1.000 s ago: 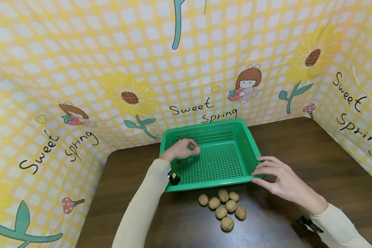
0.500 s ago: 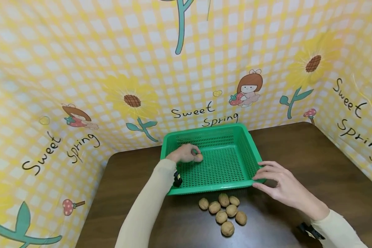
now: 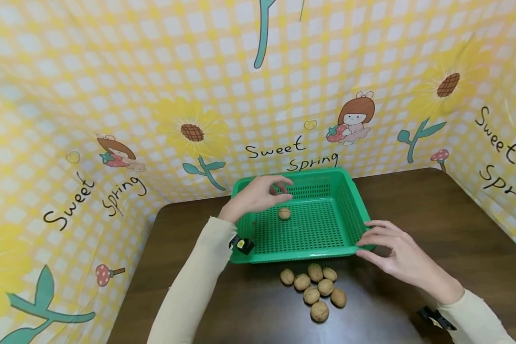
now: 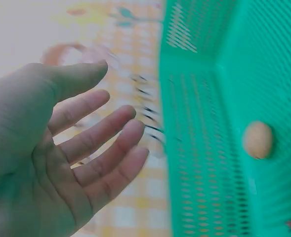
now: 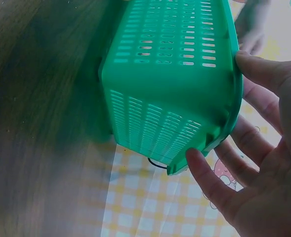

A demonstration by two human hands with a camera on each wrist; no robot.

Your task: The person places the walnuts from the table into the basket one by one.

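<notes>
My left hand (image 3: 258, 195) hovers over the left part of a green plastic basket (image 3: 303, 253), its fingers spread and holding nothing. A single walnut (image 3: 284, 213) lies on the basket's slotted floor, below and apart from the fingertips. The left wrist view shows the same walnut (image 4: 258, 140) to the right of my left hand (image 4: 93, 143). At the basket's near right corner, my right hand (image 3: 397, 248) touches the rim with extended fingers and thumb. From the right wrist view, the thumb (image 5: 256, 66) lies at the rim and a finger (image 5: 199, 165) reaches along the side.
Several walnuts (image 3: 311, 295) are grouped on the brown wooden table (image 3: 241, 306), just in front of the basket. Behind the basket rises a yellow checked cloth (image 3: 266, 110) with printed flowers and lettering, which also encloses both sides.
My left hand has let go of the walnut on the basket floor and lifted up and back, its fingers opening. The right hand has stayed at the basket corner.
</notes>
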